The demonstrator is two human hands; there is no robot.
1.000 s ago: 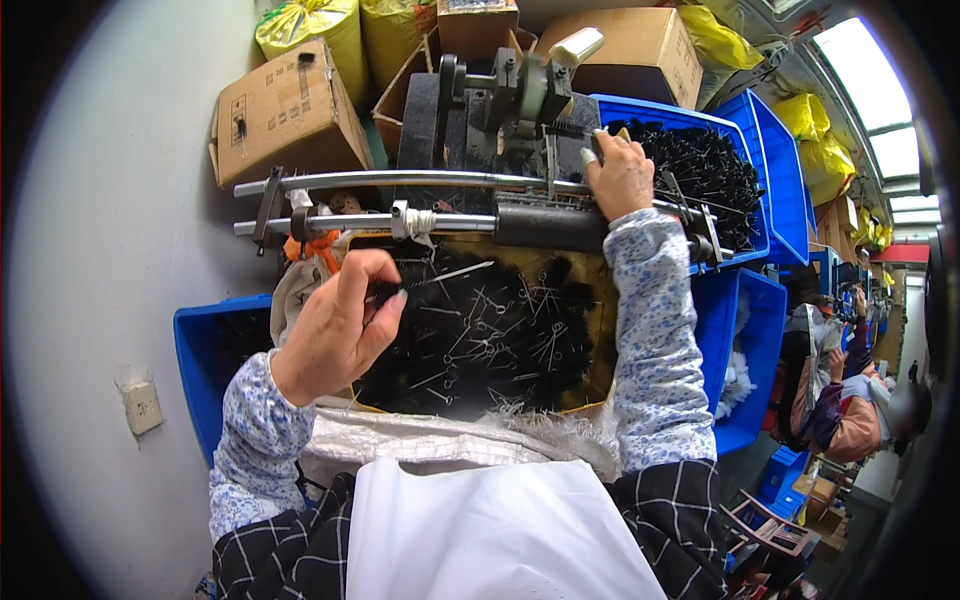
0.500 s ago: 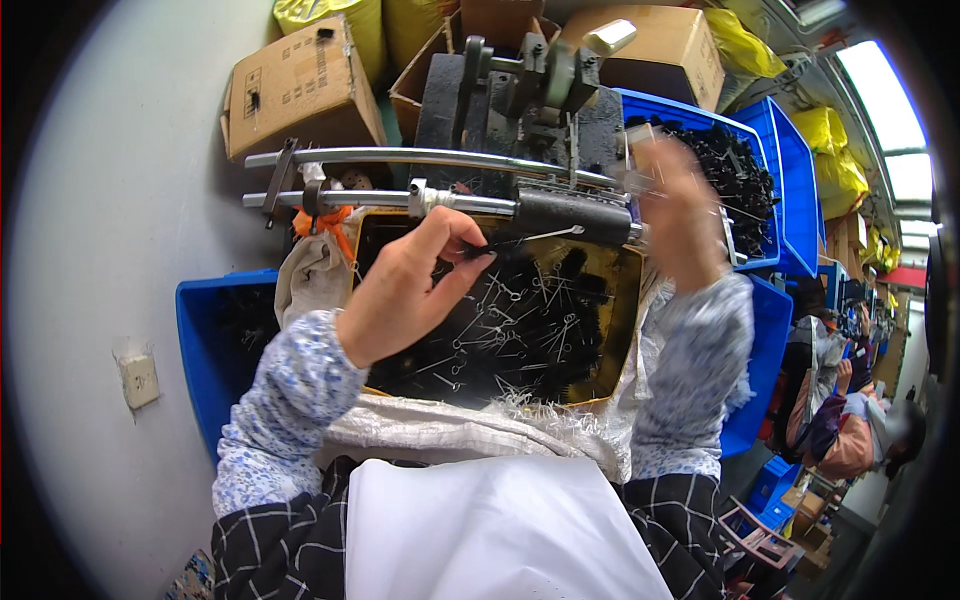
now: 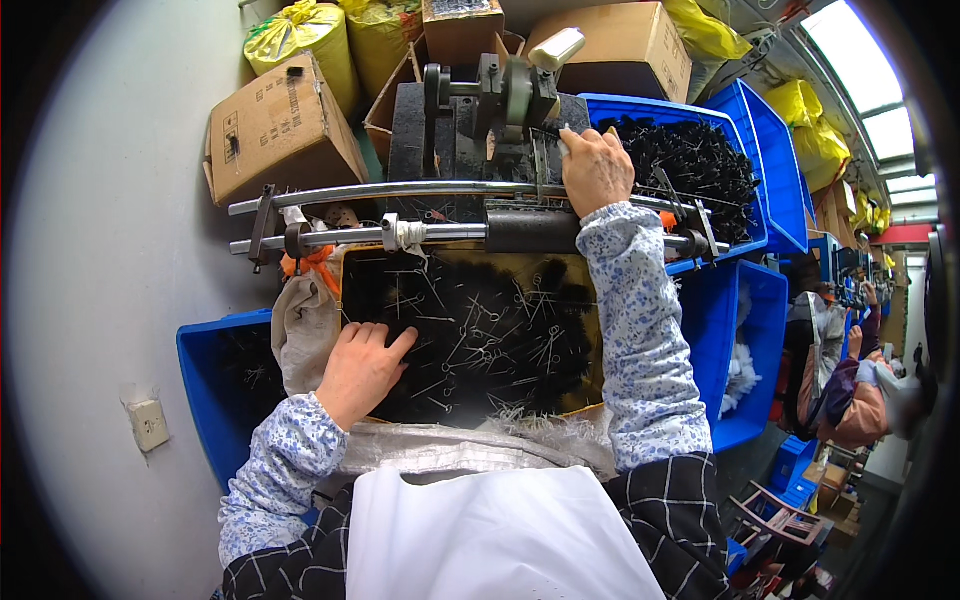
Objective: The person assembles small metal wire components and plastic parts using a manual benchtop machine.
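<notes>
Small black-bristled brushes with looped wire handles [image 3: 480, 345] fill a shallow yellowish tray [image 3: 598, 375] in front of me. At the tray's left edge my left hand [image 3: 368, 370] rests palm down, fingers apart, its fingertips over the brushes with nothing visibly held. My right hand [image 3: 597, 172] reaches forward to the dark metal machine [image 3: 410, 135], beside its wheel. Those fingers are curled, and what they grip is hidden. Two steel rods [image 3: 340, 195] cross between tray and machine, one carrying a black cylinder [image 3: 525, 230] near my right wrist.
More black brushes fill a blue crate [image 3: 750, 150] at the back right. Blue bins [image 3: 215, 375] flank the tray. Cardboard boxes [image 3: 280, 130] and yellow sacks [image 3: 300, 45] stand behind the machine. A wall [image 3: 110, 250] borders the left. Another person [image 3: 850, 390] sits far right.
My left hand has let go of a wire-handled brush and moved down to the tray's left side. My right hand has moved left to the machine. The view has shifted slightly.
</notes>
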